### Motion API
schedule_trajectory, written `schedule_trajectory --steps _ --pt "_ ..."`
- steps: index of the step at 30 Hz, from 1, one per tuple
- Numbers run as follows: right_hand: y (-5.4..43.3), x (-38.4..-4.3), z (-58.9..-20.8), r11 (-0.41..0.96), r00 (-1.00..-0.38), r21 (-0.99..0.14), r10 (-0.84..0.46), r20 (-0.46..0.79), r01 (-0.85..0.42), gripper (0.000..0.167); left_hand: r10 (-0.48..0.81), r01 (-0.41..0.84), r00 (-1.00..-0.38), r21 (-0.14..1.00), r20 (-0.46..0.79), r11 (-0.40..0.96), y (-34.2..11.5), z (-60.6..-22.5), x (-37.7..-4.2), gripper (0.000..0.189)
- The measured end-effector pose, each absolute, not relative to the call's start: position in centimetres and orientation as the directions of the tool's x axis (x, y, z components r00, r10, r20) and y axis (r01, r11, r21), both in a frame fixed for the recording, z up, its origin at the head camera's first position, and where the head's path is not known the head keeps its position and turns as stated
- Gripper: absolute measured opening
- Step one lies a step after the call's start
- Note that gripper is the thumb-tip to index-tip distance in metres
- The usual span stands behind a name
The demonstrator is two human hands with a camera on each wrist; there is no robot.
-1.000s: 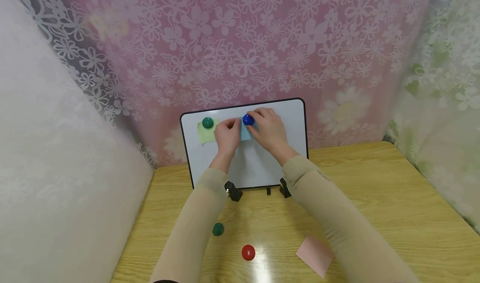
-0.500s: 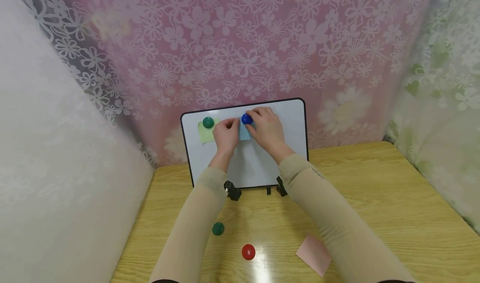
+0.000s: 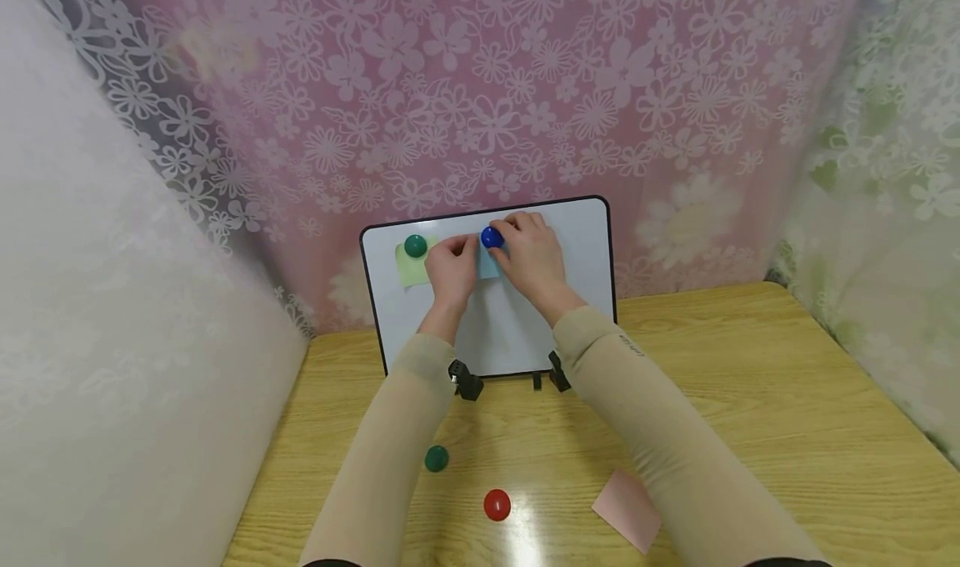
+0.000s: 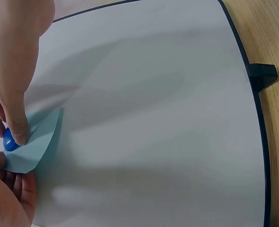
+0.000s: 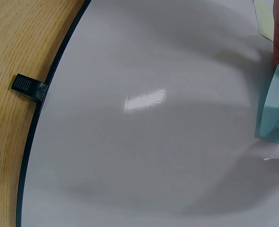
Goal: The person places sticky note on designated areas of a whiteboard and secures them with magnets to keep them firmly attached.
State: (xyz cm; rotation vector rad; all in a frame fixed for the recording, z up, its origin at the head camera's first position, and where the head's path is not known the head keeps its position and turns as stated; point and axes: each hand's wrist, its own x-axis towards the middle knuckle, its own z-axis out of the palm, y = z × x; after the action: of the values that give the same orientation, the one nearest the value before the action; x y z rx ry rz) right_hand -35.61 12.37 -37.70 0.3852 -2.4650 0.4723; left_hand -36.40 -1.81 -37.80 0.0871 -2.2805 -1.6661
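A small whiteboard [image 3: 525, 325] with a black frame leans upright against the curtain. My left hand [image 3: 452, 275] pinches the left edge of a light blue sticky note [image 3: 489, 268] held against its upper part. With thumb and fingers, my right hand [image 3: 534, 254] grips a round blue magnet [image 3: 492, 238] over the top of that note. In the left wrist view the blue note [image 4: 40, 146] bows away from the board at its lower edge. Left of my left hand, a green magnet [image 3: 416, 246] holds a pale green sticky note [image 3: 408, 273] on the board.
On the wooden table [image 3: 712, 367] lie a green magnet [image 3: 437, 459], a red magnet [image 3: 497, 504] and a pink sticky note [image 3: 628, 510] beside the right sleeve. A black foot [image 3: 537, 381] juts from the board's lower edge. The flowered curtain [image 3: 487, 92] hangs behind.
My right hand has shifted slightly left and up with the blue magnet, nearer my left hand. The left hand has barely moved and still pinches the blue note.
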Motion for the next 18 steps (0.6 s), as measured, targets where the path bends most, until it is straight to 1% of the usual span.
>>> schedule_trajectory --steps 10,18 --pt "12.09 -35.49 -37.28 0.907 -0.805 -0.243 -0.152 0.574 -0.345 0.043 -0.218 0.147 -0.949 0.931 0.229 0.335 -1.77 -37.98 -36.49 0.028" --pt "12.2 -35.19 -37.06 0.904 -0.797 -0.241 -0.155 0.584 -0.353 0.045 -0.239 0.198 -0.924 0.908 0.298 0.369 -1.96 -38.12 -36.5 0.026"
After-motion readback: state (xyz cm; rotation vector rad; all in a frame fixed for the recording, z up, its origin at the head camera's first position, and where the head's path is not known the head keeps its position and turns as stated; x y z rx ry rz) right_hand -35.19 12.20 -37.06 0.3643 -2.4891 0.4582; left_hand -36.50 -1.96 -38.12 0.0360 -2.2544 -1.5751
